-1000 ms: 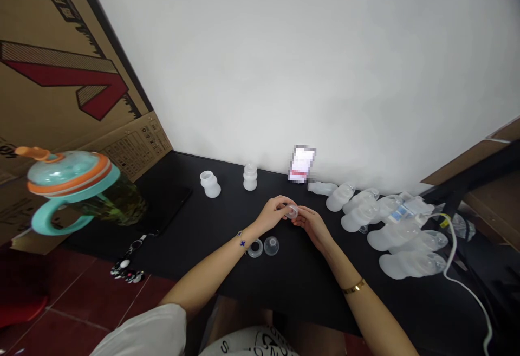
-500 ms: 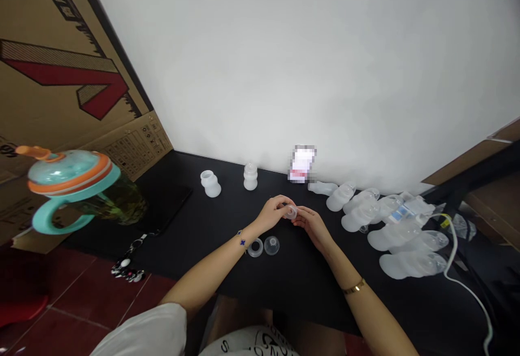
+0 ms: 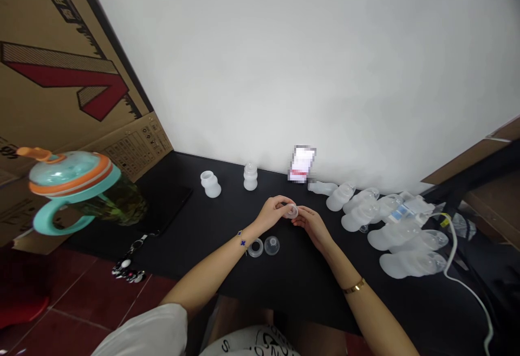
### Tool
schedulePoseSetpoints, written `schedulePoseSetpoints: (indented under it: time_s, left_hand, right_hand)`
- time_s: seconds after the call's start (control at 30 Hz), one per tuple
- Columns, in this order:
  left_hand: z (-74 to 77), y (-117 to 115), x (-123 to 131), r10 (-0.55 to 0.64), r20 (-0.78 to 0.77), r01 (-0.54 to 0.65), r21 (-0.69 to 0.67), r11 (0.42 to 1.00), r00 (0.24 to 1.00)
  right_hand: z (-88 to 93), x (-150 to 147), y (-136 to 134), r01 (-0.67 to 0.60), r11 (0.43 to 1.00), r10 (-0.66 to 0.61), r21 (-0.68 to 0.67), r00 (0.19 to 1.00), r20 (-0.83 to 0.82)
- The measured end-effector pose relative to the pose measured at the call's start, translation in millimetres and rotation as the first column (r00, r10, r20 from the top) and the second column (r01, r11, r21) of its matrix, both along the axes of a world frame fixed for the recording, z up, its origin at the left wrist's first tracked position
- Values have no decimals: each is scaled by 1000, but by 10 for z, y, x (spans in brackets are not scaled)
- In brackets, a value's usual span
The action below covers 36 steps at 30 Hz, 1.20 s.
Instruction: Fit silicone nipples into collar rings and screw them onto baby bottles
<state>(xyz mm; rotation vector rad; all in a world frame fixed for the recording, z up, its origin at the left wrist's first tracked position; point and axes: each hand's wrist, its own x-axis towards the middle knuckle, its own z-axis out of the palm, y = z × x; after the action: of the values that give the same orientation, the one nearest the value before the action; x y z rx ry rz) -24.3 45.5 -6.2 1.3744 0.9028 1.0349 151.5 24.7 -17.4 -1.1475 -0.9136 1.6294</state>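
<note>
Above the black table, my two hands meet at a small translucent piece with a round rim, seemingly a bottle nipple (image 3: 292,212). The fingers of my left hand (image 3: 276,211) pinch its left side. On the right side, my right hand (image 3: 310,224) grips the rim with thumb and fingertips; part of the piece is hidden behind fingers. Just below my left hand lie a translucent screw ring (image 3: 255,247) and a clear dome cap (image 3: 272,245), side by side. Farther back are an open white bottle body (image 3: 210,184), leaning, and an upright capped baby bottle (image 3: 251,177).
Several capped baby bottles (image 3: 361,215) lie along the right, beside a plastic packet (image 3: 406,208) and a white cable (image 3: 463,284). A lit phone (image 3: 303,163) leans on the wall. To the left stand a large lidded drinking cup (image 3: 89,188), a dark tablet (image 3: 173,209) and a cardboard box (image 3: 60,69).
The translucent piece has tilted slightly between my fingers, showing more of its round rim. Both hands stay in nearly the same place.
</note>
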Motion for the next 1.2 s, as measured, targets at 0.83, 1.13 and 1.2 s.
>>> schedulePoseSetpoints:
  time_s: [0.83, 1.13, 1.2]
  left_hand:
    - [51, -80, -25, 43, -185, -15, 149, 989, 982]
    - [63, -89, -38, -11, -219, 29, 80, 996, 976]
    - [46, -82, -36, 1, -223, 20, 89, 996, 975]
  right_hand:
    - [-38, -11, 13, 48, 999, -49, -10, 997, -61]
    - [-40, -16, 19, 46, 999, -46, -11, 997, -69]
    - [-35, -16, 18, 42, 999, -43, -11, 997, -61]
